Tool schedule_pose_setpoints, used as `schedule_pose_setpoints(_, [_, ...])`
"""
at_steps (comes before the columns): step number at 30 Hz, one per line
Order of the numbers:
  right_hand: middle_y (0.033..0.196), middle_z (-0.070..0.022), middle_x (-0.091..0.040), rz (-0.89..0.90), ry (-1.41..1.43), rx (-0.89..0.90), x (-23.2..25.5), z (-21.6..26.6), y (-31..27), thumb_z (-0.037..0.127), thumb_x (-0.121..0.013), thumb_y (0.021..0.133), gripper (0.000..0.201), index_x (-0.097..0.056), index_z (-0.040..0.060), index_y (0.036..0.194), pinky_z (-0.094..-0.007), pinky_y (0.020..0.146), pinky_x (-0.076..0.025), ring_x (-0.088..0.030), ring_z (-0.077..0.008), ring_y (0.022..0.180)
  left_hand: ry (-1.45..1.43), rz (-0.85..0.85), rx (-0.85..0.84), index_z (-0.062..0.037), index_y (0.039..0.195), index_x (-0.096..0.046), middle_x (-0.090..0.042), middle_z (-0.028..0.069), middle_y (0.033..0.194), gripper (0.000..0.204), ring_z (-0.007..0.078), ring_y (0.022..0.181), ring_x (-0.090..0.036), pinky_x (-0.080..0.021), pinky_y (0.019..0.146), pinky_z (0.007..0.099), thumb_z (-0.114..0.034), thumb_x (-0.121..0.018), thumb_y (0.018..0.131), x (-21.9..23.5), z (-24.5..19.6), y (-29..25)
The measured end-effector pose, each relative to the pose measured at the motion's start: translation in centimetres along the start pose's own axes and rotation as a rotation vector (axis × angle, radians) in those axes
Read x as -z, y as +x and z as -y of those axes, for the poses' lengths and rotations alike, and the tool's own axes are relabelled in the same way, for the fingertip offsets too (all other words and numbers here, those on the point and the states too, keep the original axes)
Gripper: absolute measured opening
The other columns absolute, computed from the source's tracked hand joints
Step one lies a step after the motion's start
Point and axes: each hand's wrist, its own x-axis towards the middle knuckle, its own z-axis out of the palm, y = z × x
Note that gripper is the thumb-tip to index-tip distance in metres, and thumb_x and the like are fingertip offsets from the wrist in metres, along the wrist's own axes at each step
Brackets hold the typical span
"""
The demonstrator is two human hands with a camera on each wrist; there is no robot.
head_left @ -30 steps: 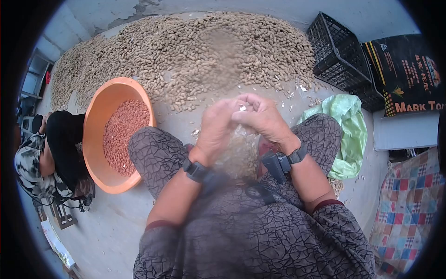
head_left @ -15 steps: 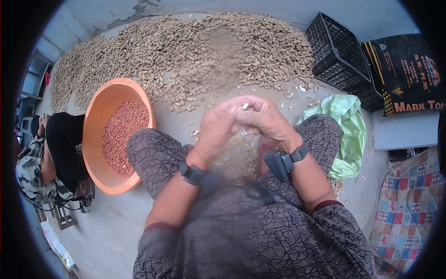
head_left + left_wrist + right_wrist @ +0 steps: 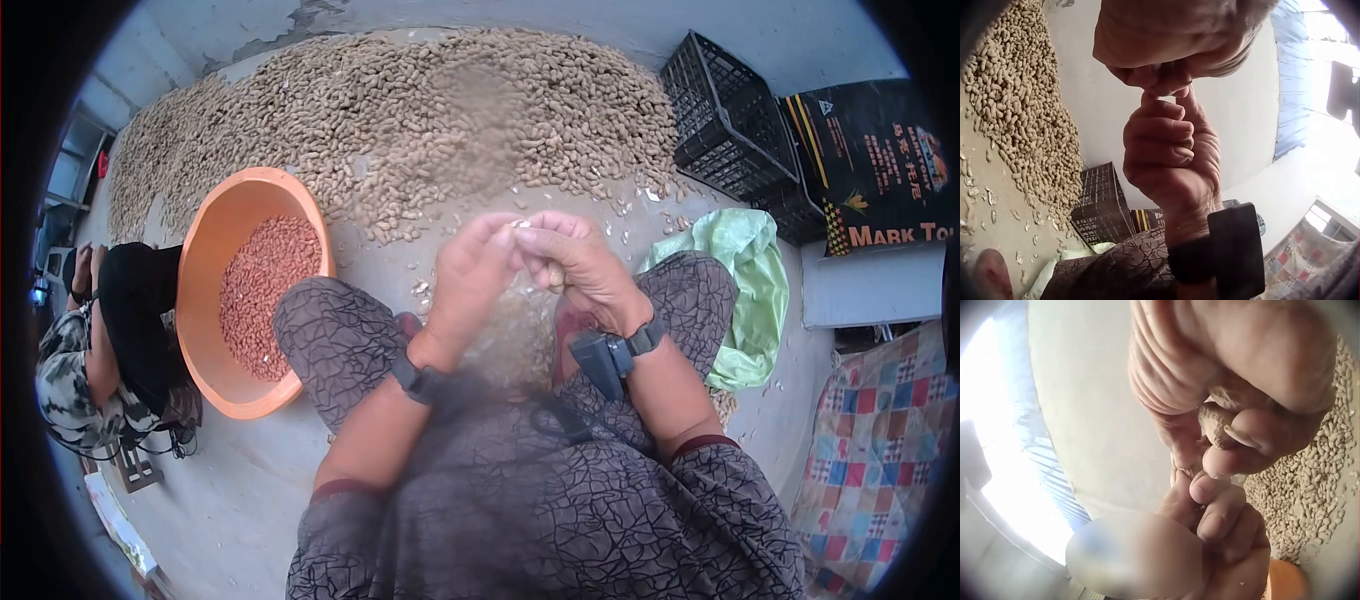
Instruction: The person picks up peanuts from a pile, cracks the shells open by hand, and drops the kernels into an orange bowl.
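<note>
Both hands meet above the lap, fingertip to fingertip, at a small pale peanut (image 3: 520, 224). My left hand (image 3: 472, 270) pinches it from one side; its other fingers are curled. From the other side my right hand (image 3: 597, 272) pinches it with thumb and forefinger. Its lower fingers also hold unshelled peanuts (image 3: 1215, 427) against the palm, seen plainly in the right wrist view. The fingers mostly hide the pinched peanut. Below the hands, between the legs, lies a blurred clear heap of shells (image 3: 510, 340).
A large pile of unshelled peanuts (image 3: 330, 110) spreads along the wall. At left stands an orange basin (image 3: 203, 290) of red peanut kernels (image 3: 265, 280), with another person (image 3: 130, 330) beyond it. A green sack (image 3: 755, 290), black crates (image 3: 725, 120) and a patchwork cloth (image 3: 870, 460) are at right.
The hands have opened out from a closer clasp, bringing the pinched fingertips into sight. A peanut in the right hand's lower fingers now shows. The other person's hands have shifted slightly.
</note>
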Motion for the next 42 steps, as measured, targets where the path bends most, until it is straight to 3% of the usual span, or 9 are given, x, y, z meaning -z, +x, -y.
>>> schedule_pose_setpoints(7, [0.071, -0.0037, -0.057, 0.000, 0.115, -0.023, 1.0, -0.7, 0.3, 0.011, -0.057, 0.082, 0.011, -0.057, 0.0002, 0.086, -0.0156, 0.043, -0.037, -0.050, -0.0049, 0.054, 0.347, 0.010, -0.286, 0.0008, 0.106, -0.053, -0.057, -0.0009, 0.077, 0.018, 0.0039, 0.066, -0.051, -0.042, 0.060, 0.0175, -0.004, -0.046, 0.091, -0.1, 1.3, 0.1])
schedule_pose_setpoints(17, [0.068, -0.0075, -0.058, 0.059, 0.380, -0.067, 1.2, -0.5, -0.2, -0.001, -0.056, 0.077, 0.005, -0.055, -0.0013, 0.081, -0.0178, 0.042, -0.040, -0.053, -0.0090, 0.050, 0.656, -0.058, -0.433, -0.0005, 0.100, -0.056, -0.063, 0.0066, 0.076, 0.015, 0.0103, 0.066, -0.058, -0.046, 0.058, 0.0235, -0.003, -0.047, 0.088, -0.6, 0.7, -0.3])
schedule_pose_setpoints(20, [0.069, -0.0083, -0.058, 0.039, 0.369, -0.092, 1.7, -1.1, 0.1, -0.003, -0.055, 0.074, 0.007, -0.055, -0.0022, 0.081, -0.0190, 0.043, -0.043, -0.055, -0.0108, 0.051, 0.773, -0.044, -0.525, -0.0013, 0.099, -0.056, -0.063, 0.0087, 0.071, 0.014, 0.0155, 0.062, -0.062, -0.047, 0.056, 0.0267, -0.003, -0.047, 0.088, -0.8, 0.2, -0.4])
schedule_pose_setpoints(22, [0.070, -0.0086, -0.058, 0.006, 0.331, -0.066, 1.5, -1.0, 0.2, -0.004, -0.054, 0.074, 0.007, -0.055, -0.0025, 0.080, -0.0192, 0.043, -0.044, -0.056, -0.0113, 0.051, 0.851, -0.044, -0.630, -0.0039, 0.093, -0.057, -0.061, 0.0103, 0.066, 0.010, 0.0272, 0.057, -0.061, -0.047, 0.050, 0.0350, -0.007, -0.053, 0.084, -0.9, 0.6, -0.3])
schedule_pose_setpoints(27, [0.069, -0.0086, -0.058, -0.024, 0.267, -0.016, 1.3, -1.2, 0.4, -0.006, -0.052, 0.072, 0.007, -0.055, -0.0016, 0.077, -0.0195, 0.044, -0.044, -0.056, -0.0120, 0.052, 0.845, -0.093, -0.569, -0.0022, 0.090, -0.055, -0.059, 0.0104, 0.063, 0.009, 0.0273, 0.055, -0.060, -0.046, 0.049, 0.0356, -0.007, -0.051, 0.085, -1.3, 1.5, -0.4])
schedule_pose_setpoints(29, [0.064, -0.0085, -0.055, -0.061, 0.215, -0.050, 0.9, -1.1, 0.4, 0.003, -0.055, 0.072, 0.004, -0.052, 0.0007, 0.070, -0.0187, 0.043, -0.038, -0.052, -0.0103, 0.051, 0.825, -0.117, -0.526, -0.0020, 0.089, -0.055, -0.059, 0.0105, 0.063, 0.009, 0.0264, 0.055, -0.061, -0.046, 0.050, 0.0348, -0.007, -0.049, 0.086, -1.3, 2.0, -0.3])
schedule_pose_setpoints(34, [0.062, -0.0095, -0.055, -0.141, 0.225, -0.088, 0.7, -1.7, 0.7, 0.004, -0.054, 0.072, 0.005, -0.052, -0.0002, 0.070, -0.0196, 0.038, -0.036, -0.050, -0.0106, 0.047, 0.311, -0.101, -0.213, 0.0022, 0.090, -0.051, -0.056, 0.0070, 0.071, 0.016, 0.0108, 0.059, -0.054, -0.045, 0.054, 0.0237, -0.005, -0.037, 0.092, -1.5, 1.8, -0.2])
schedule_pose_setpoints(40, [0.061, -0.0097, -0.056, -0.224, 0.204, -0.080, -0.7, -1.2, 0.2, 0.002, -0.052, 0.072, 0.003, -0.052, -0.0010, 0.071, -0.0206, 0.037, -0.037, -0.051, -0.0116, 0.045, -0.054, -0.114, -0.033, -0.0002, 0.093, -0.050, -0.054, 0.0068, 0.072, 0.018, 0.0107, 0.056, -0.050, -0.042, 0.050, 0.0223, -0.011, -0.036, 0.093, -0.6, 3.5, 0.4])
schedule_pose_setpoints(42, [0.062, -0.0100, -0.056, -0.242, 0.195, -0.070, -1.2, -1.2, 0.0, 0.001, -0.052, 0.072, 0.002, -0.052, -0.0013, 0.072, -0.0207, 0.038, -0.037, -0.052, -0.0120, 0.046, -0.007, -0.148, -0.001, -0.0006, 0.093, -0.050, -0.053, 0.0059, 0.070, 0.018, 0.0101, 0.054, -0.049, -0.040, 0.048, 0.0218, -0.012, -0.036, 0.093, -0.4, 3.5, 0.6])
